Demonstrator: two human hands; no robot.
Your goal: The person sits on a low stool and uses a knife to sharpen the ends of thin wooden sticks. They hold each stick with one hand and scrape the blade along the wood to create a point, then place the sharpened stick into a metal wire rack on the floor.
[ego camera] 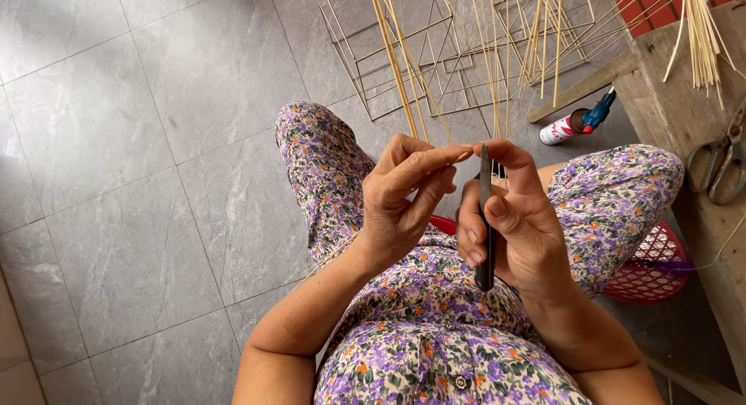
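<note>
A person in a purple flowered outfit sits low on a red plastic stool (pixel 651 271) over a grey tiled floor (pixel 132 179), both hands raised in front of the lap. The left hand (pixel 400 203) has its thumb and forefinger pinched together on the end of a thin bamboo strip (pixel 400 71), which runs away from the fingers up toward the top of the view. The right hand (pixel 513 218) is closed around a dark knife (pixel 486 218), held upright with its blade end meeting the strip's tip just beside the left fingertips; the handle end pokes out below the palm. Beyond the knees, square frames of thin bamboo sticks (pixel 435 47) lie flat on the floor, overlapping one another, with more loose strips across them. To the right, a small gas canister with a blue torch head (pixel 576 121) lies on its side near a wooden bench (pixel 684 102). On that bench rest a pair of scissors (pixel 723 160) and a bundle of pale strips (pixel 699 32).
</note>
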